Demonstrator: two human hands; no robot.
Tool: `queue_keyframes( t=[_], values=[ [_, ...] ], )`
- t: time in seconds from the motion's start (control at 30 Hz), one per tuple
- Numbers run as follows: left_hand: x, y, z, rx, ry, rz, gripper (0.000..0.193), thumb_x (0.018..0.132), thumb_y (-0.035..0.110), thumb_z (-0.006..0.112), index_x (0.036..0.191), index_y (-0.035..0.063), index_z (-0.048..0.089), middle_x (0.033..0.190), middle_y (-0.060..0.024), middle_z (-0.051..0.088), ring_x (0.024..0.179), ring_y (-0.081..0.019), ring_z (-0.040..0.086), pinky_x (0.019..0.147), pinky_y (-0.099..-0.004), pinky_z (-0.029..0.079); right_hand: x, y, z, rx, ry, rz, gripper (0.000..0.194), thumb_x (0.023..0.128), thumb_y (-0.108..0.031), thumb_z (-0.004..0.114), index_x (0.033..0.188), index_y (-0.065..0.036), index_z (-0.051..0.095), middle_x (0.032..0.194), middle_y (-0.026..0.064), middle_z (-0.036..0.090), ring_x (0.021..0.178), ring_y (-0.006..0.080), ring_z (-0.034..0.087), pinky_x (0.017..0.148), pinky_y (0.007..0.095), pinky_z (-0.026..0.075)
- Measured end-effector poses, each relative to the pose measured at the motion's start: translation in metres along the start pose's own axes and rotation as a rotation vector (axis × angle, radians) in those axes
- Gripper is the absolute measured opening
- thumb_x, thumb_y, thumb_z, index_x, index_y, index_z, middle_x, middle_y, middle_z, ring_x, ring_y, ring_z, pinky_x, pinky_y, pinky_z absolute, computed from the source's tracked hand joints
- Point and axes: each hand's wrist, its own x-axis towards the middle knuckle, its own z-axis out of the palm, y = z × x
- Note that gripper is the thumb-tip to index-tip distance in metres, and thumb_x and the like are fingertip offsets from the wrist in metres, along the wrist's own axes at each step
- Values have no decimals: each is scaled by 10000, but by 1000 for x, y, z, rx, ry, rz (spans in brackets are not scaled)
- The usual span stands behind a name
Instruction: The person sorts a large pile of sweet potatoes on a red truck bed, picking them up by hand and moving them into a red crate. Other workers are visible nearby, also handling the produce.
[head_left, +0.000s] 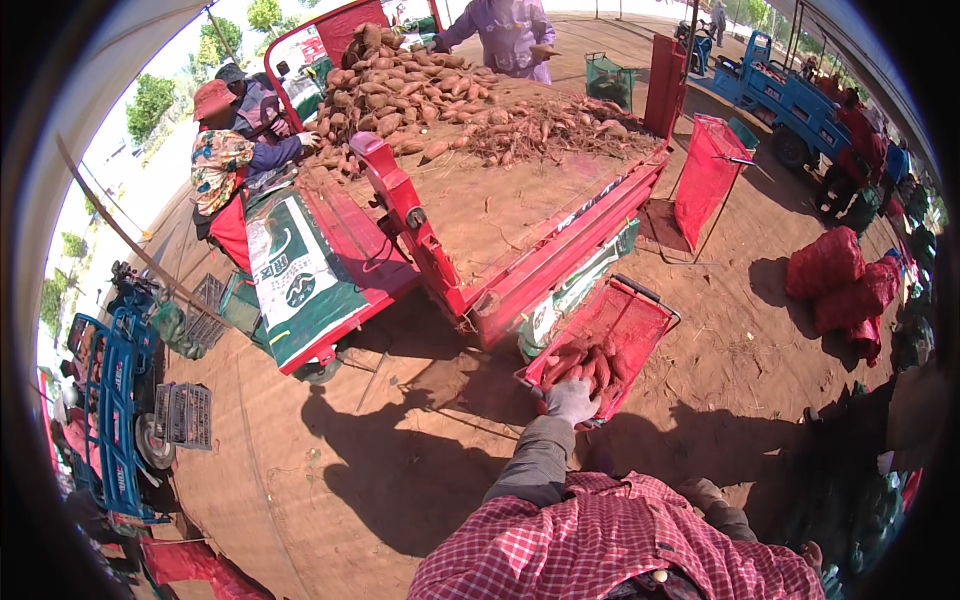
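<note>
My left hand, in a pale glove, reaches into the near end of a red mesh bag stretched on a metal frame. Its fingers rest at the sweet potatoes inside; whether they grip one cannot be made out. My right hand hangs low beside my checked garment, partly hidden, with its fingers unclear. Just beyond the bag is a red truck bed with a large heap of sweet potatoes and a smaller pile of thin, rooty ones.
Co-workers stand at the bed's left side and far side. A second framed red bag and filled red sacks are at right. Plastic crates and a blue vehicle stand at left. A pole crosses the left side.
</note>
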Motion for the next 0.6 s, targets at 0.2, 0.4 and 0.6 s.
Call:
queue_keyframes(
  t=[0.2,0.4,0.6],
  values=[
    [-5,-8,3,-10,-3,-13,534,864,543,687,1154,94,698,1093,-168,727,990,-359,729,848,-496,578,-23,-29,-14,-287,-54,-256,289,921,-314,649,1140,-185,786,1137,114,756,1061,297,716,888,390,564],
    [1,-9,14,1,0,20,537,865,549,684,1152,95,693,1095,-162,723,993,-338,727,830,-493,581,5,6,-7,-442,-36,-337,297,929,-312,632,1163,-194,771,1138,131,742,1066,332,706,911,417,559],
    [2,-9,11,19,-9,4,537,883,546,671,1168,91,681,1100,-151,716,1033,-321,717,841,-483,581,-10,-33,-29,-169,-87,-135,290,920,-313,655,1156,-195,776,1142,124,741,1072,317,706,933,403,547]
  ],
)
